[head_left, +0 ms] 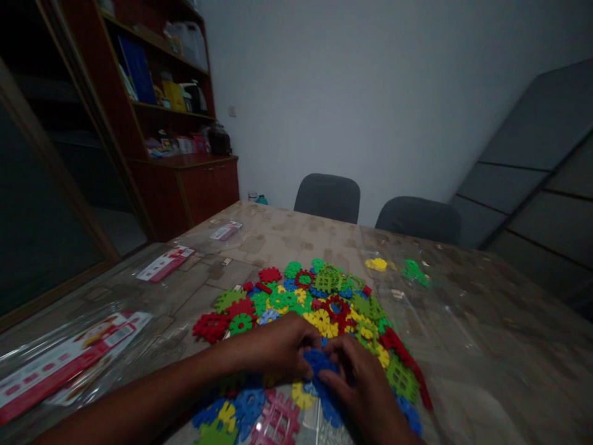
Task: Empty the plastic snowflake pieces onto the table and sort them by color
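Between my two hands is a blue plastic gear-shaped building piece (315, 360), held near the table's front edge. My left hand (287, 346) is closed, its thumb and fingertips pinching the piece from the left. My right hand (359, 377) grips the same piece from the right, thumb in front and fingers bent behind. Whether the blue is one piece or several joined is hard to tell. Around and beneath the hands spreads a pile of interlocking pieces in red, green, yellow and blue, with yellow gears (320, 322) just beyond them and a red lattice square (277, 419) in front.
Clear plastic packets with red and white cards (167, 262) lie along the left of the table (278, 232). Yellow pieces (375, 264) and green pieces (416, 272) lie apart at the back right. Two grey chairs (328, 193) stand behind, a shelf cabinet (185, 185) at left.
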`<state>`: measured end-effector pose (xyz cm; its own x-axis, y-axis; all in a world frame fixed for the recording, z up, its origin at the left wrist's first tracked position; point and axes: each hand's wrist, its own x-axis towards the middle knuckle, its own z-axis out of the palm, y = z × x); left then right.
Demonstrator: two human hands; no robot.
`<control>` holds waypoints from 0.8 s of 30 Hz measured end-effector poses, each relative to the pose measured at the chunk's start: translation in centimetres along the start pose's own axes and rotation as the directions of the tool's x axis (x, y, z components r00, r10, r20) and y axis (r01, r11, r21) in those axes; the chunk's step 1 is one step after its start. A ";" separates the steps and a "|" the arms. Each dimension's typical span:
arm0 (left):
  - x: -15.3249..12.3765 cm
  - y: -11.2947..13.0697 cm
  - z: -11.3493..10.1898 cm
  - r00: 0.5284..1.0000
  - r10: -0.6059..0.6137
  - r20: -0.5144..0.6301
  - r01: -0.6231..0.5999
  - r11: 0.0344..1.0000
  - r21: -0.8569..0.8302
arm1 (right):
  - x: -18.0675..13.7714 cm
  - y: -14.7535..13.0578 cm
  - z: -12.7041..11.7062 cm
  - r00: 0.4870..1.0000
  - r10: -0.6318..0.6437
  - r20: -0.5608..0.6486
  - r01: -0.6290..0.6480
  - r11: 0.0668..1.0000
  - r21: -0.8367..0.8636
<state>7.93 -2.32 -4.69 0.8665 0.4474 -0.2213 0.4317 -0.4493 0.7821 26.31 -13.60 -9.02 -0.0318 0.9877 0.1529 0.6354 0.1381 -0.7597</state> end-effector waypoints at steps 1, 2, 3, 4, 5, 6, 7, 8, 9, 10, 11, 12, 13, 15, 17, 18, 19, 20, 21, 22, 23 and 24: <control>0.0 0.1 0.1 1.000 -0.014 0.002 0.014 1.000 0.003 | -0.1 0.1 0.1 1.000 -0.007 0.001 0.007 1.000 -0.006; -0.1 0.2 0.1 1.000 -0.026 0.008 0.026 1.000 0.008 | -0.1 0.2 0.2 1.000 -0.006 0.011 0.006 1.000 -0.018; -0.2 0.3 0.1 0.999 -0.035 0.018 0.035 0.999 0.014 | -0.1 0.2 0.2 1.000 0.004 0.026 -0.003 0.999 -0.038; -0.2 0.3 0.1 0.998 -0.044 0.033 0.044 0.999 0.017 | -0.2 0.0 0.1 0.999 0.019 0.046 -0.016 0.998 -0.066; -0.3 0.3 0.0 0.998 -0.051 0.048 0.051 0.999 0.015 | -0.2 -0.1 0.0 0.998 0.028 0.064 -0.021 0.995 -0.100; -0.5 0.3 -0.2 0.996 -0.059 0.060 0.059 0.998 0.007 | -0.3 -0.3 -0.1 0.997 0.024 0.080 -0.013 0.991 -0.134; -0.6 0.3 -0.4 0.995 -0.070 0.065 0.071 0.997 -0.004 | -0.3 -0.5 -0.2 0.996 0.000 0.089 0.015 0.986 -0.168; -0.7 0.3 -0.8 0.995 -0.080 0.064 0.081 0.997 -0.013 | -0.5 -0.6 -0.2 0.994 -0.045 0.099 0.064 0.976 -0.208; -0.9 0.2 -1.2 0.995 -0.083 0.057 0.084 0.996 -0.014 | -0.6 -0.7 -0.2 0.988 -0.110 0.109 0.135 0.957 -0.258; -1.1 0.2 -1.7 0.996 -0.074 0.050 0.075 0.997 -0.008 | -0.8 -0.7 0.0 0.972 -0.195 0.128 0.227 0.919 -0.322; -1.3 0.2 -2.3 0.998 -0.054 0.045 0.054 0.999 0.001 | -1.0 -0.6 0.2 0.946 -0.285 0.154 0.324 0.861 -0.393; -1.5 0.2 -2.8 0.999 -0.029 0.040 0.028 1.000 0.005 | -1.2 -0.5 0.6 0.911 -0.365 0.191 0.411 0.787 -0.460; -1.7 0.2 -3.2 0.999 -0.006 0.038 0.006 1.000 0.001 | -1.3 -0.4 1.0 0.883 -0.414 0.223 0.467 0.720 -0.514; -2.1 0.3 -3.9 0.999 -0.001 0.048 0.002 1.000 -0.016 | -1.5 -0.1 1.7 0.868 -0.433 0.244 0.490 0.664 -0.564; -2.4 0.5 -4.2 0.997 -0.034 0.063 0.033 0.999 0.006 | -1.5 0.0 2.0 0.899 -0.385 0.209 0.434 0.718 -0.543; -2.5 0.6 -4.2 0.997 -0.047 0.065 0.045 0.998 0.039 | -1.4 0.0 1.9 0.914 -0.359 0.187 0.403 0.761 -0.508; -2.5 0.7 -4.2 0.997 -0.052 0.058 0.047 0.996 0.082 | -1.3 -0.1 1.5 0.927 -0.336 0.167 0.374 0.804 -0.462; -2.5 0.8 -4.2 0.998 -0.050 0.043 0.044 0.991 0.124 | -1.2 -0.2 0.9 0.937 -0.315 0.150 0.349 0.843 -0.410; -2.4 0.8 -4.1 0.999 -0.045 0.027 0.040 0.986 0.163 | -1.0 -0.4 0.2 0.948 -0.289 0.133 0.318 0.878 -0.358; -2.3 0.8 -4.1 0.999 -0.039 0.014 0.035 0.980 0.196 | -0.8 -0.6 -0.6 0.959 -0.259 0.111 0.281 0.908 -0.311; -2.2 0.7 -4.1 0.999 -0.035 0.006 0.033 0.974 0.223 | -0.6 -0.8 -1.4 0.971 -0.223 0.090 0.239 0.932 -0.274; -2.1 0.7 -4.2 0.999 -0.034 0.001 0.033 0.969 0.246 | -0.3 -1.0 -2.2 0.981 -0.180 0.072 0.192 0.950 -0.247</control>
<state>5.37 -0.34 -1.26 0.8513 0.4620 -0.2485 0.5086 -0.6108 0.6068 27.39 -14.18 -6.91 -0.2014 0.9494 0.2410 0.7878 0.3032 -0.5362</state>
